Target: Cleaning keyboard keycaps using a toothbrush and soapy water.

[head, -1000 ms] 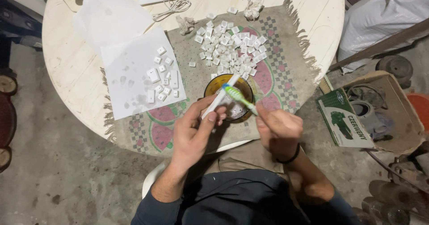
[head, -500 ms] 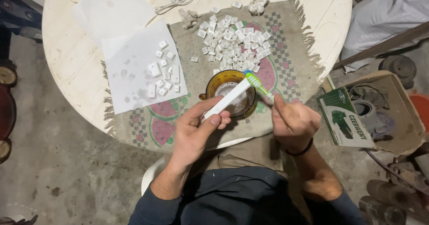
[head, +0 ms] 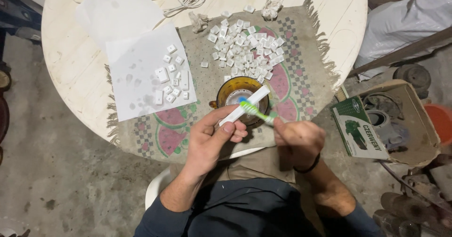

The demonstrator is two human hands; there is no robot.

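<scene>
My left hand [head: 207, 140] has its fingers clenched around a long white key bar [head: 245, 105], held tilted over the amber glass cup [head: 230, 87] near the table's [head: 70, 53] front edge. My right hand [head: 299, 140] grips a green toothbrush [head: 256, 112], its bristles touching the bar. Loose white keycaps [head: 245, 53] lie piled on the mat [head: 301, 53] behind the cup.

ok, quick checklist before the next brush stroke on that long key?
1. Left hand grips long white key: ok.
2. Right hand holds green toothbrush: ok.
3. Brush head against the key: ok.
4. Amber glass bowl under the key: ok.
5. Liquid in the bowl: cannot tell.
6. Paper sheet with laid-out keys within reach: ok.
</scene>
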